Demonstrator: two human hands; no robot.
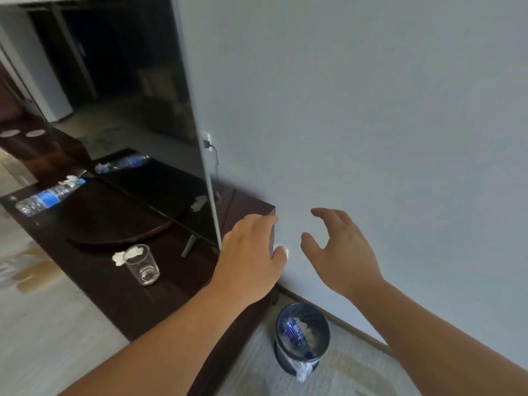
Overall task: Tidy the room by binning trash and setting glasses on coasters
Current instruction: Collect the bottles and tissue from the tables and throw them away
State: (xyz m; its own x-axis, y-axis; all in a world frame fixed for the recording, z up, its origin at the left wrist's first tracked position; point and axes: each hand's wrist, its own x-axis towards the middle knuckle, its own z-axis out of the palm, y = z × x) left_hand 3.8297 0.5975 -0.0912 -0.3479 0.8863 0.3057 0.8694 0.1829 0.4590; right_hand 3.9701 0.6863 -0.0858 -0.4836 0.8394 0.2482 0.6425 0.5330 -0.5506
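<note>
Head-worn view, downward, close over cabinet (171, 295) and bin (283, 357)

left hand (251, 252) over cabinet (114, 295) | right hand (340, 252) spread | bin (281, 357) (bottle (295, 331) inside)

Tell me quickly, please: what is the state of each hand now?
Left hand: open, holding nothing.
Right hand: open, fingers spread, holding nothing.

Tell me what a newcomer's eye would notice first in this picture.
Two hands fill the foreground: the left hand hovers at the end of the dark cabinet, the right hand spreads open before the grey wall. Below them, on the floor, a bin holds a blue-labelled bottle and crumpled paper. On the cabinet stand a clear glass, beside a white tissue, and a television.
</note>
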